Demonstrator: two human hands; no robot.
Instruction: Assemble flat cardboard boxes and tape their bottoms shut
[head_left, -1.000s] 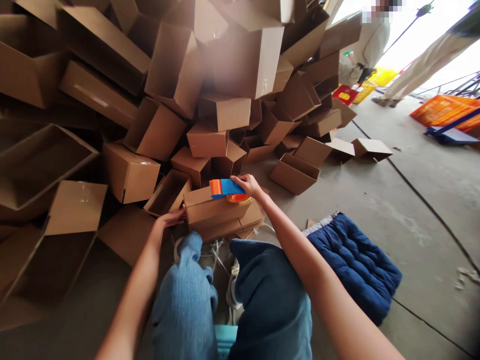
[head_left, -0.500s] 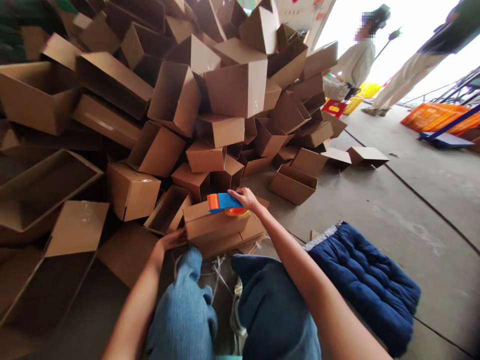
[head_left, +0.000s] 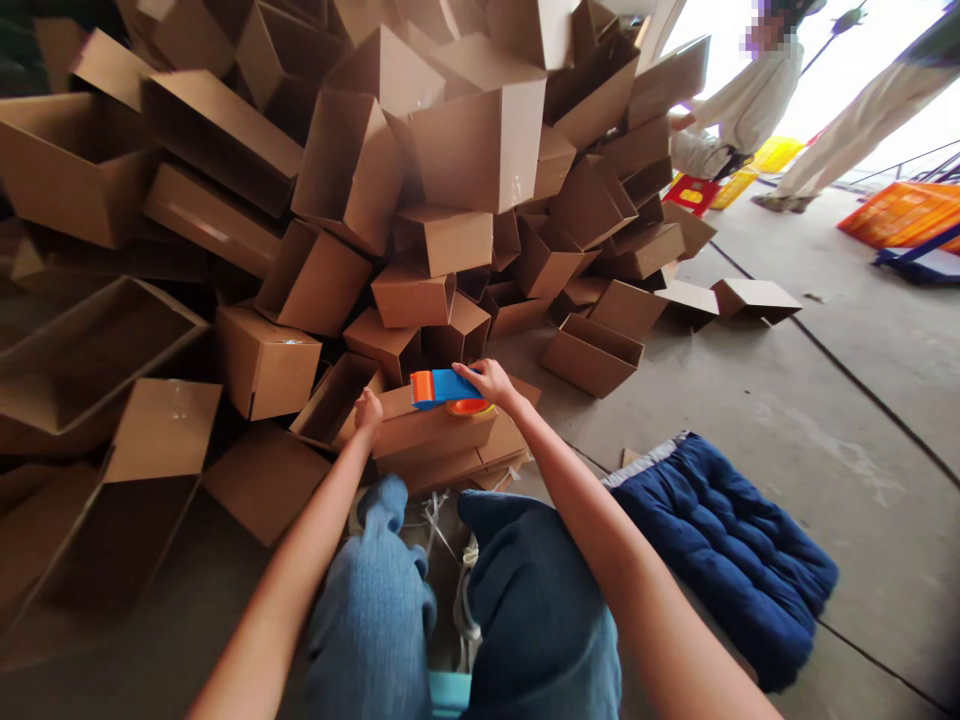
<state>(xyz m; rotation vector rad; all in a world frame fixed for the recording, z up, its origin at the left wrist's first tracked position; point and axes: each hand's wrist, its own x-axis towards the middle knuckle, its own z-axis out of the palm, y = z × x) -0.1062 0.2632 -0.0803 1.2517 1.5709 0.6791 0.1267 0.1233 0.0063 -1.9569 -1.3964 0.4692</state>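
A narrow cardboard box (head_left: 435, 438) lies in front of my knees, on top of other flat cardboard. My right hand (head_left: 491, 384) is closed around the handle end of a blue and orange tape dispenser (head_left: 452, 387), which rests along the top of this box. The roll of tape hangs low on the dispenser's near side. At the box's left end, my left hand (head_left: 367, 412) has its fingers curled on the cardboard at the upper corner. Its fingertips are partly hidden.
A high heap of open cardboard boxes (head_left: 472, 140) fills the left and far side. On the floor at right lies a navy cushion (head_left: 727, 550). Farther off are two people, a red stool (head_left: 691, 194) and an orange crate (head_left: 900, 225). White strips (head_left: 435, 525) lie between my feet.
My left hand has risen from the box's lower left side to its upper left corner, fingers now curled. The right hand still holds the tape dispenser on top. The view has tilted slightly down.
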